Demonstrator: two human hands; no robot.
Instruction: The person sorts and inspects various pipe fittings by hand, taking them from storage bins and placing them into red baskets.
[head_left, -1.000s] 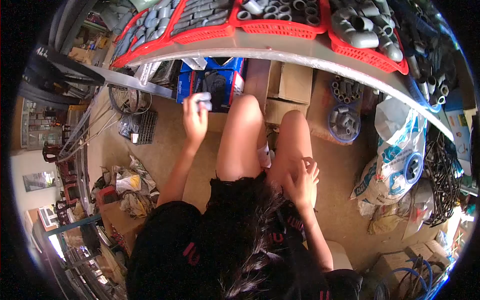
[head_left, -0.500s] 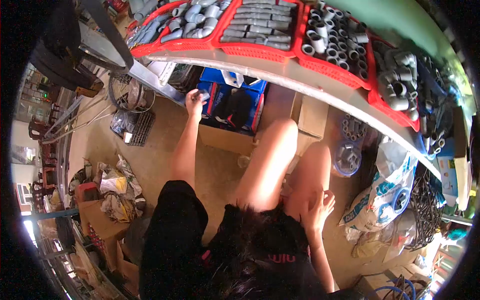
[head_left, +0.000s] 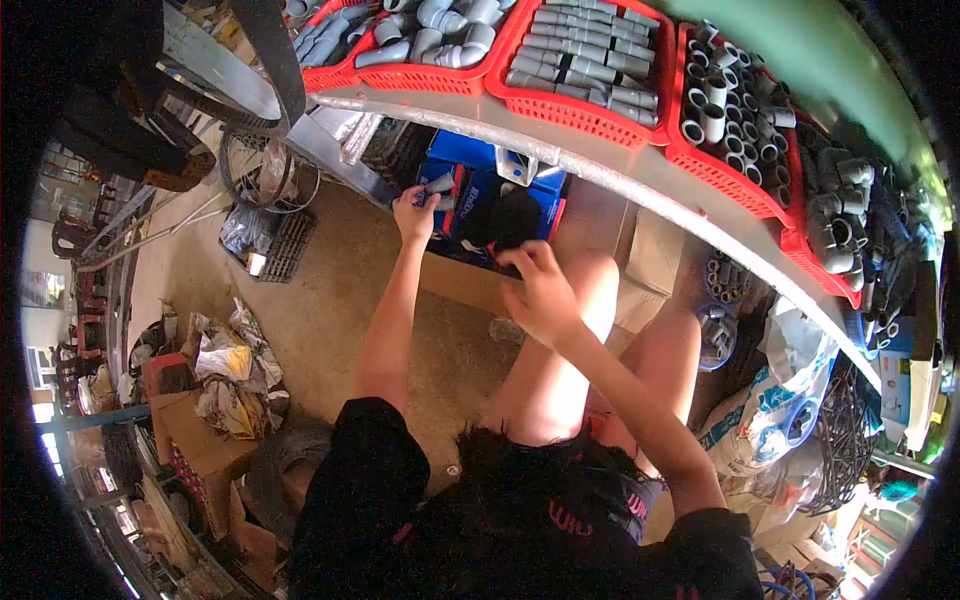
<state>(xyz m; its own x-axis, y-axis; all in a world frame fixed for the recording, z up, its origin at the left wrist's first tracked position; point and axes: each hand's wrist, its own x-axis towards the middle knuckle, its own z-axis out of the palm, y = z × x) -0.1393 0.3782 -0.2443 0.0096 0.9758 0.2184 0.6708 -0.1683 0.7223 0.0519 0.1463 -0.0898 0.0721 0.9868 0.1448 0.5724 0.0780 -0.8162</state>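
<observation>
Red baskets (head_left: 590, 105) of grey pipe fittings line the shelf (head_left: 640, 175) above me. White printed sack (head_left: 765, 420) right of my knee, black cable coil (head_left: 850, 420) beside it. Crumpled paper (head_left: 230, 365) and cardboard on the floor, left.

We are seeing bright daylight coming in from the left, the fisheye lens bending everything near the dark round edges, and slight blur softening the shaded middle.
</observation>
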